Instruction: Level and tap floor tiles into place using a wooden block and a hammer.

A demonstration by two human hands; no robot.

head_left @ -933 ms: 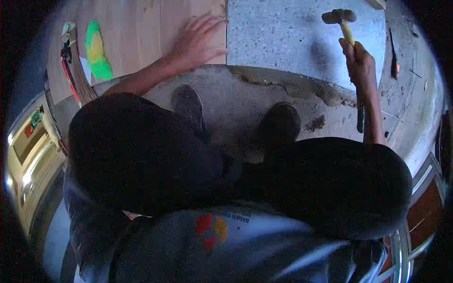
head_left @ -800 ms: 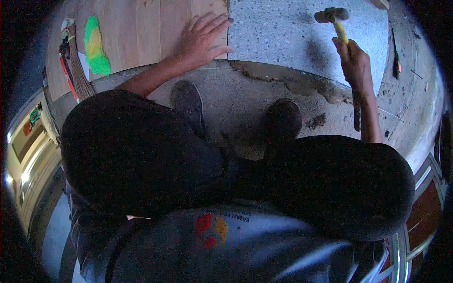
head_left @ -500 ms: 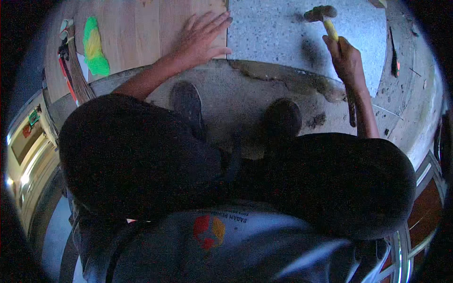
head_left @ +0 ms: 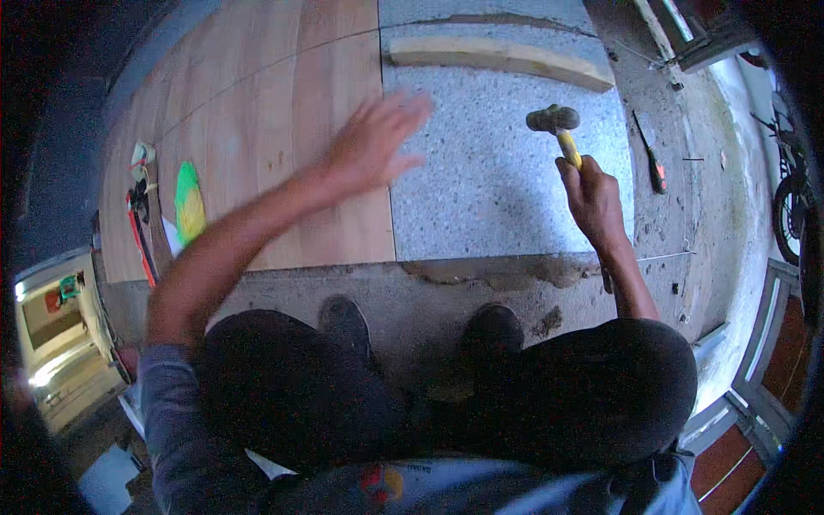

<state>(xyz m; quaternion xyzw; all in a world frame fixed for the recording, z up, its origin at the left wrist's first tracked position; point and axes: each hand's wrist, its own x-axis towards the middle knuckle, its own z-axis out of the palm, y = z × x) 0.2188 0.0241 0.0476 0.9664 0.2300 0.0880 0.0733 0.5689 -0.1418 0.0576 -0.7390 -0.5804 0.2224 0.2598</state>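
My right hand (head_left: 594, 202) is closed round the yellow handle of a hammer (head_left: 554, 118). Its stubby dark head is over the right part of a speckled grey-blue tile (head_left: 463, 189). My left hand (head_left: 371, 144), somewhat blurred, has its fingers stretched out and holds nothing. It hovers over the seam between the speckled tile and the wood-patterned tiles (head_left: 283, 180) on the left. Across the far part of the speckled tile lies a pale wooden bar (head_left: 502, 60).
A scraper-like tool (head_left: 657, 167) with an orange and black handle lies on rough ground at the right. At the left are a green-and-yellow bundle (head_left: 189, 202) and a brush-like thing (head_left: 153, 215). Farther right stands a wheeled vehicle (head_left: 785, 206). Rough mortar (head_left: 481, 273) edges the tile nearest me.
My left hand has lifted off the tile seam and its fingers blur with motion. The view has shifted, showing more of the far floor and the wooden bar. The hammer stays in my right hand.
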